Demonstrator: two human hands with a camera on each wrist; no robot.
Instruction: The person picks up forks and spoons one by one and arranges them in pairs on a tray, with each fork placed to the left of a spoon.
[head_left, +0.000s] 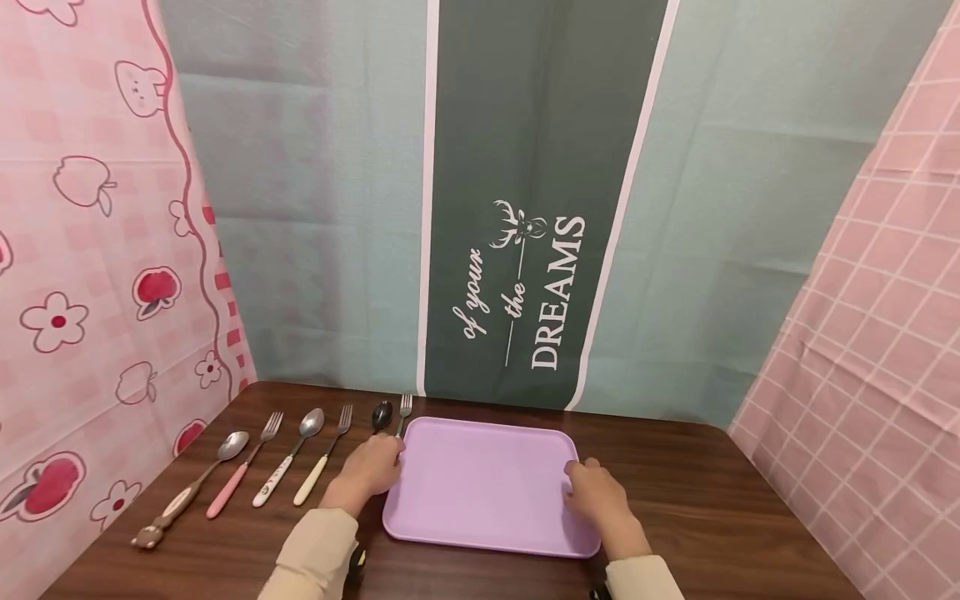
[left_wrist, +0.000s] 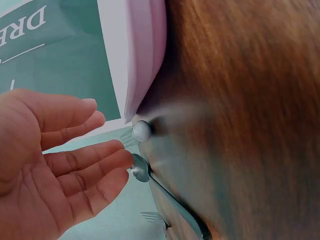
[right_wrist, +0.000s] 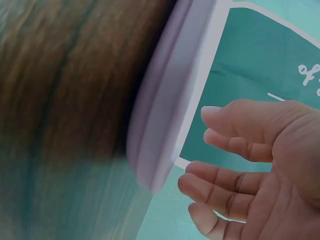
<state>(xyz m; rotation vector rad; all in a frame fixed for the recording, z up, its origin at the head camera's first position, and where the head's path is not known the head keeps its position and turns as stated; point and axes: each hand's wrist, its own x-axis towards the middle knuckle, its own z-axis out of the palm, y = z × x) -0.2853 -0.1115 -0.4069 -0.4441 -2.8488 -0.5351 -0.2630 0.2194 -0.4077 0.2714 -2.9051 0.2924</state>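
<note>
Purple tray (head_left: 483, 483) lying flat on brown table (head_left: 712, 500), between the two hands.
Tray low, rim raised all round; left hand (head_left: 369, 467) at its left edge, right hand (head_left: 598, 493) at its right, fingers of both loosely bent, thumbs apart; rim contact can't be told. Outward of left hand, in order: cream fork (head_left: 313, 479), white spoon (head_left: 273, 481), pink fork (head_left: 227, 492), bear-tipped spoon (head_left: 182, 497). Just beyond it: dark spoon (head_left: 382, 414), steel fork (head_left: 406, 406).

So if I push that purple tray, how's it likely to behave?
The purple tray looks smooth, so it may be slippery. Its raised rim suggests it should be stiff. Broad and flat on the table, it would probably slide rather than tip.
</note>
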